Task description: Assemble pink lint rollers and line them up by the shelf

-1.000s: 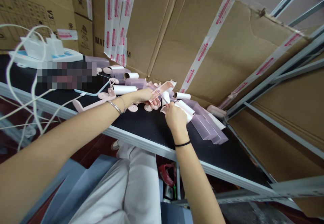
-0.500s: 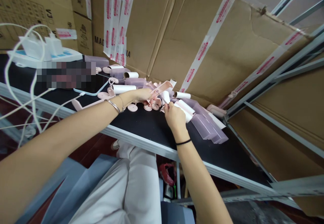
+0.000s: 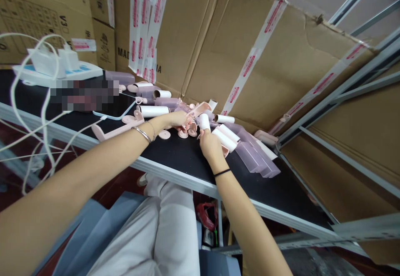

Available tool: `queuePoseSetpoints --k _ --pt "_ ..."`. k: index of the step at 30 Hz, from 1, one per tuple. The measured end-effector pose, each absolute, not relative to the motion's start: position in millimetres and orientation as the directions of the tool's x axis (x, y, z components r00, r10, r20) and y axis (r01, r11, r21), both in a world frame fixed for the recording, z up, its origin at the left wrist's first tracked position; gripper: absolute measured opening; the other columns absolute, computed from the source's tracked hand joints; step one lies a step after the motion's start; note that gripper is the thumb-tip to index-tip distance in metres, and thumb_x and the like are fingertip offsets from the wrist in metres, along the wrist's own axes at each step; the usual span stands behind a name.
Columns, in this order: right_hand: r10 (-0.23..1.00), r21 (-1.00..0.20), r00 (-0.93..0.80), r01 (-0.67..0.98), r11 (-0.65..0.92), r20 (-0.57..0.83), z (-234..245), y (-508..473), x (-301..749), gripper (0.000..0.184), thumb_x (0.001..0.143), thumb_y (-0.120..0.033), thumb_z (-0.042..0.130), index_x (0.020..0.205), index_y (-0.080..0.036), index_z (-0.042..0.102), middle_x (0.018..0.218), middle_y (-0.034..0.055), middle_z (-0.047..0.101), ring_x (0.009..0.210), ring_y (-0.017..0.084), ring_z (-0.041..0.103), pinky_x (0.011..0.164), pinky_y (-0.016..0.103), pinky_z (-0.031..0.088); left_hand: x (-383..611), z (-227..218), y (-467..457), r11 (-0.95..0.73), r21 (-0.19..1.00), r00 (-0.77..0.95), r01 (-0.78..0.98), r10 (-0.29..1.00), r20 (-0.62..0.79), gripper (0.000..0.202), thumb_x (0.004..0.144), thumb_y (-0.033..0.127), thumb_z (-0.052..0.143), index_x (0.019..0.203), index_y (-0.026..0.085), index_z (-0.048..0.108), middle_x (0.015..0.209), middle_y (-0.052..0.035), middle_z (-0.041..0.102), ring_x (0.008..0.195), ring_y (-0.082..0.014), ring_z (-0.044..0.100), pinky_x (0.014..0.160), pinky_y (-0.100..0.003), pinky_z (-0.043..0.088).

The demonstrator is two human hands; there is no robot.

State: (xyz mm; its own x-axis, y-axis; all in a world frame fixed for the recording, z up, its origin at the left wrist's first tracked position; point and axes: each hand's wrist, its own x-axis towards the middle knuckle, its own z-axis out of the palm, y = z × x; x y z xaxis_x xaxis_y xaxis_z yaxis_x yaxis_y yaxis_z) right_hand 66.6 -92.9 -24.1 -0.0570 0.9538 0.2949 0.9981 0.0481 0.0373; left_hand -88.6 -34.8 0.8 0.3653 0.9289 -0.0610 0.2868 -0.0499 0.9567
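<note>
My left hand [image 3: 180, 120] is closed around a long pink plastic holder [image 3: 200, 109], which points up and to the right. Just beside it, my right hand [image 3: 210, 142] grips a white roll [image 3: 204, 122] from below, its end standing up above the fingers. The two things are close together; whether they touch, I cannot tell. Small round pink caps [image 3: 164, 134] lie on the black tabletop under my left hand. Right of my right hand are more white rolls [image 3: 225, 138] and translucent purple covers [image 3: 254, 157].
Behind the parts stands a taped cardboard wall [image 3: 193, 30]. At the left are a power strip [image 3: 84, 71] with white cables, a phone [image 3: 115, 106] and another pink holder [image 3: 117, 131]. A metal frame [image 3: 331, 105] borders the right side. The table's grey edge [image 3: 175, 178] runs in front.
The white roll in my right hand has turned more upright, and that hand has shifted slightly left and down. My left hand keeps hold of the pink holder. The view has shifted slightly.
</note>
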Motion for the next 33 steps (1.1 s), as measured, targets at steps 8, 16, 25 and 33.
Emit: queuePoseSetpoints --k 8,16,25,33 --pt "0.949 0.042 -0.049 0.998 0.038 0.313 -24 -91 65 0.039 0.096 -0.034 0.02 0.106 -0.012 0.051 0.085 0.0148 0.069 0.078 0.023 0.068 0.064 0.028 0.048 -83 -3 -33 -0.013 0.976 0.303 0.218 0.951 -0.055 0.026 0.084 0.024 0.052 0.06 0.013 0.051 0.048 -0.001 0.051 0.038 -0.0078 0.046 0.038 -0.02 0.035" --pt "0.96 0.075 -0.085 0.995 0.067 0.267 -24 -97 70 0.037 0.096 -0.033 0.023 0.108 -0.011 0.05 0.087 0.015 0.07 0.078 0.022 0.069 0.066 0.029 0.049 -88 -17 -23 0.06 0.981 0.419 0.183 0.898 -0.133 0.016 0.075 0.012 0.056 0.06 0.015 0.05 0.046 0.0035 0.04 0.035 -0.0045 0.033 0.035 -0.018 0.03" --pt "0.956 0.029 -0.083 0.997 0.078 0.282 -35 -88 72 0.035 0.096 -0.034 0.024 0.108 -0.012 0.048 0.09 0.0156 0.069 0.08 0.021 0.069 0.067 0.028 0.049 -86 -12 -31 0.067 0.983 0.428 0.17 0.894 -0.135 0.018 0.079 0.014 0.05 0.061 0.016 0.047 0.044 0.004 0.039 0.034 -0.0045 0.033 0.035 -0.017 0.029" --pt "0.931 0.108 -0.12 0.99 0.088 0.344 -37 -90 70 0.034 0.097 -0.032 0.021 0.103 -0.012 0.048 0.09 0.0142 0.069 0.078 0.022 0.069 0.062 0.028 0.049 -87 -10 -30 0.047 0.983 0.43 0.175 0.895 -0.119 0.018 0.076 0.013 0.051 0.059 0.016 0.046 0.042 0.0037 0.039 0.034 -0.0039 0.03 0.033 -0.017 0.022"
